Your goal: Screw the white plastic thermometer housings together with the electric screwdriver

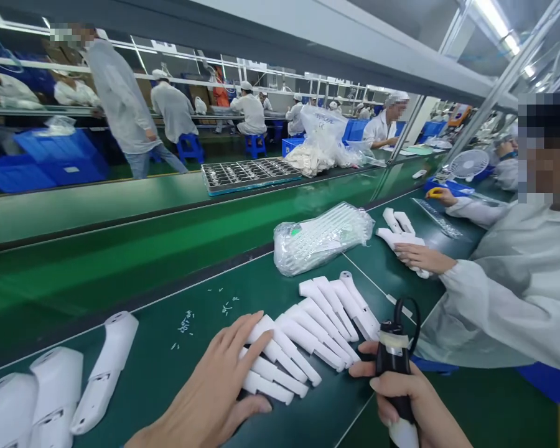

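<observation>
**While the left hand (205, 389) lies spread on white plastic parts (303, 330), the right hand (396, 392) clamps a black electric screwdriver (391, 354)**

A long green assembly counter (135, 339) stretches ahead, with a co-worker (508, 292) seated along its right side and a steel tray (251, 174) on a farther belt. On the counter lie a clear plastic bag (322, 239) of pale strips and, at the lower left, three large white moulded shells (58, 398). The white plastic parts, long and slender, overlap in a fanned row between the person's hands.

The left grip is spread wide, its fingers pressed down on the nearest parts without pinching any. The right grip is closed around the tool's black body, and a looped cable (413, 317) rises from its top. A white piece (404, 434) shows below that hand, but the tool's tip is hidden. Left of the fanned row, tiny pale bits (185, 322) are scattered on the green surface, too small to identify.

The parts look light, stiff and smooth, so they would probably lift easily but slide against one another when disturbed. Taking each one by its long sides, clear of its neighbours, seems the surest hold. Their narrow ends look the likeliest to flex or chip if levered.
</observation>
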A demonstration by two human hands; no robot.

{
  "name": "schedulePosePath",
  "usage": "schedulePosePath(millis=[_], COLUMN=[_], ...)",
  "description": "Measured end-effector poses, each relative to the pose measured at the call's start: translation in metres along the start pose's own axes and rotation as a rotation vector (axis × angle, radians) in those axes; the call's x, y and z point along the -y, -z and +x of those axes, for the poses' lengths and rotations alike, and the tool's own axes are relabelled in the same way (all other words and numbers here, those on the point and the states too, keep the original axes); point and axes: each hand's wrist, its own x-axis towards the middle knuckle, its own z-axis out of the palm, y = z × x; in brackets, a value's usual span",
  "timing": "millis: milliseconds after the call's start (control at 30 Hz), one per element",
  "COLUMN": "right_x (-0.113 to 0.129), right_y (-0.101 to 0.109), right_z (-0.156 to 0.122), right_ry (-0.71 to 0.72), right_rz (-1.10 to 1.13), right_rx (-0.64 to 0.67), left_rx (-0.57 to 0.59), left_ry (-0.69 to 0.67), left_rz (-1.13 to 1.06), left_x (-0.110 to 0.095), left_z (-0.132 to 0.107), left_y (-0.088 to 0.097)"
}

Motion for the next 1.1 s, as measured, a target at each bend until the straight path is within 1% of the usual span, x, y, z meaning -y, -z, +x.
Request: schedulePosePath(millis=[67,167,233,333,500,633,700,800,1000,1067,1100], right_x=[0.005,0.008,0.009,0.013,0.021,0.023,0.024,0.027,0.041,0.044,0.045], right_y=[0.006,0.016,0.023,0.032,0.041,0.045,0.047,0.049,0.049,0.049,0.05], right_z=[0.005,0.014,0.02,0.028,0.034,0.03,0.028,0.03,0.044,0.043,0.04], right_ry=[-0.013,0.034,0.045,0.078,0.134,0.136,0.126,0.164,0.222,0.232,0.234], right_rz=[0.013,0.013,0.02,0.045,0.05,0.063,0.091,0.129,0.153,0.155,0.16], right_rx=[-0.002,0.0,0.004,-0.006,-0.086,-0.118,-0.13,-0.134,-0.134,-0.137,-0.143], left_rx=[-0.036,-0.104,-0.115,-0.077,0.01,0.02,0.02,0.008,-0.041,-0.067,-0.089], left_ry=[-0.033,-0.042,-0.037,-0.03,0.005,0.004,-0.02,-0.035,-0.039,-0.039,-0.033], left_rz=[0.017,0.009,-0.015,-0.057,-0.091,-0.099,-0.103,-0.1,-0.13,-0.146,-0.154], left_x=[-0.004,-0.011,-0.019,-0.035,-0.064,-0.076,-0.079,-0.083,-0.095,-0.098,-0.099], left_z=[0.009,0.021,0.03,0.047,0.083,0.106,0.114,0.123,0.145,0.145,0.14], left_y=[-0.005,-0.013,-0.016,-0.013,0.0,0.005,0.005,0.004,0.003,0.005,0.008])
